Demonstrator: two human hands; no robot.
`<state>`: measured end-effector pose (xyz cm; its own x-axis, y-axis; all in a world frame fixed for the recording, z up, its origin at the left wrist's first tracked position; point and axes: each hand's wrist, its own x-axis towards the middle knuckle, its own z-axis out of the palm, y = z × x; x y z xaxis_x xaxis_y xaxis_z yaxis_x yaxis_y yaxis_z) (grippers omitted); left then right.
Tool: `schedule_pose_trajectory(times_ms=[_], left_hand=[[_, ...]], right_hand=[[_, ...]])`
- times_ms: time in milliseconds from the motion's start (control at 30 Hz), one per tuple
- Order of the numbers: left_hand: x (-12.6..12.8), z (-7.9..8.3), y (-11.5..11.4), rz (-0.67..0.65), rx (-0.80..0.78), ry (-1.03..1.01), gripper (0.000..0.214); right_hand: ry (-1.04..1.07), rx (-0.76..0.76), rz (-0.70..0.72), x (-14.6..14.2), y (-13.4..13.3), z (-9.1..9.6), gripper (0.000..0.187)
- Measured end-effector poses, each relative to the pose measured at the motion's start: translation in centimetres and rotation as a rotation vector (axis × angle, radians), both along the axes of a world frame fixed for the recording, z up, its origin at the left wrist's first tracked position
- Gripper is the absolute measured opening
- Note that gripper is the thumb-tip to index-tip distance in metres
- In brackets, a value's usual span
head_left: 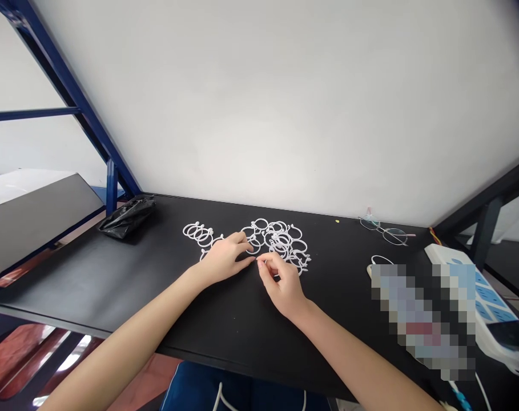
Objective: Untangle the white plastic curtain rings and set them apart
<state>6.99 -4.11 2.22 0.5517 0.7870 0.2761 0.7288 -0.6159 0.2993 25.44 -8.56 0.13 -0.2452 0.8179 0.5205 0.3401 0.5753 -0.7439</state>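
Observation:
White curtain rings with small eyelets lie in a loose pile (280, 242) on the black desk (190, 331). My left hand (228, 258) is at the pile's left edge, thumb and forefinger curved around a white curtain ring (254, 253), which they appear to hold. Close beside it, my right hand (282, 285) is closed in a pinch at the near side of the pile. Whatever is between its fingertips is too small to make out. A smaller overlapping group of rings (198, 233) lies left of my left hand, and some rings are partly hidden behind both hands.
A crumpled black plastic bag (128, 217) lies at the back left. Eyeglasses (394, 235) rest near the wall at right. A white power strip (494, 308) and a blurred-out phone-like object (417, 314) with cables occupy the right side. Blue metal posts (112, 185) frame the left.

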Motion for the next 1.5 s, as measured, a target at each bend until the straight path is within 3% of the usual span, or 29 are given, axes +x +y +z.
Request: schedule_pose_trajectory(times_ms=[200,333,400,533,667,800,933,1233,1367,1433,1500], left_hand=[[-0.2,-0.4,0.3,-0.040,-0.054,0.090,0.022],[-1.0,0.2,0.8,-0.037,0.039,0.133,0.027],[-1.9,0.5,1.3,0.053,0.115,0.124,0.028],[-3.9,0.7,2.4,0.358,0.151,0.197,0.026],[-4.1,0.2,2.8,0.396,0.133,0.215,0.029],[-2.2,-0.6,2.1,0.253,0.249,0.137,0.025],[-0.7,-1.4,1.4,0.049,0.200,0.132,0.022],[-0.9,-2.3,2.0,0.006,0.206,0.103,0.022],[-0.6,-1.6,1.6,-0.027,0.355,-0.021,0.020],[-0.1,-1.2,1.2,-0.117,0.460,-0.109,0.020],[0.4,-0.9,0.7,-0.232,0.533,-0.177,0.020]], right_hand=[[-0.016,-0.009,-0.006,0.0,0.0,-0.1,0.014],[-0.010,-0.019,-0.001,-0.1,0.0,-0.1,0.013],[-0.004,-0.019,0.004,-0.1,0.0,-0.2,0.013],[-0.003,-0.016,0.013,0.0,-0.1,-0.3,0.012],[0.000,-0.021,0.019,0.0,-0.1,-0.3,0.012],[-0.002,-0.020,0.020,0.0,0.0,-0.2,0.013],[0.001,-0.025,0.008,-0.1,0.0,-0.1,0.013],[0.020,-0.035,0.019,-0.1,0.0,-0.4,0.012],[0.031,-0.029,-0.005,-0.2,0.0,-0.2,0.012],[0.077,-0.033,-0.037,-0.2,0.0,-0.1,0.013],[0.147,-0.051,-0.074,-0.2,0.1,0.0,0.027]])
